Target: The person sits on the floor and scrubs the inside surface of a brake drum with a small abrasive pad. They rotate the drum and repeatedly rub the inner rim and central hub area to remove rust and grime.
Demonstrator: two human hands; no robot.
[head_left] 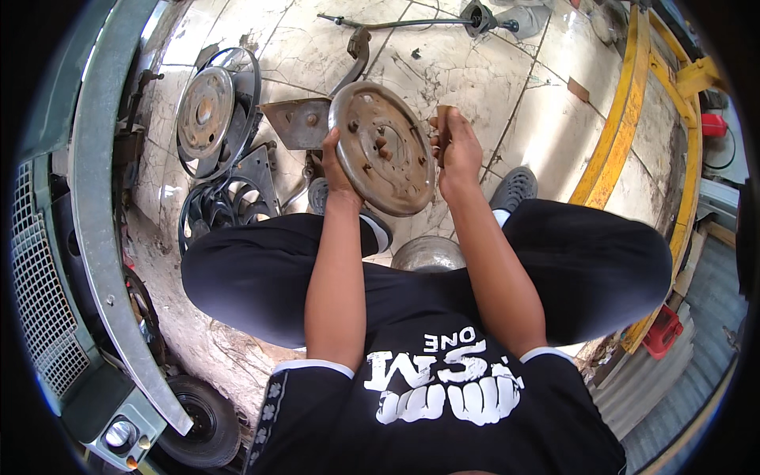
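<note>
My left hand (340, 172) is closed on the left rim of a round, rusty brake backing plate (380, 119), holding it tilted above the floor between my knees. Bolts and holes show on the plate's brown, worn face. Just off the plate's right edge, my right hand (461, 154) pinches a small folded brown sheet (443, 120) that looks like sandpaper. Behind the plate, to the left, is a grey metal bracket (294, 120); a pedal-like arm (355, 59) lies beyond it. A rounded metal bowl (429, 254) stands below the plate, partly hidden by my legs.
Another rusty round plate (204, 111) lies at left near black belts (226, 202). A rod with a boot (478, 17) rests at the far side. A vehicle bumper (99, 198) and tyre (202, 419) line the left; a yellow metal frame (621, 119) and red container (662, 332) the right.
</note>
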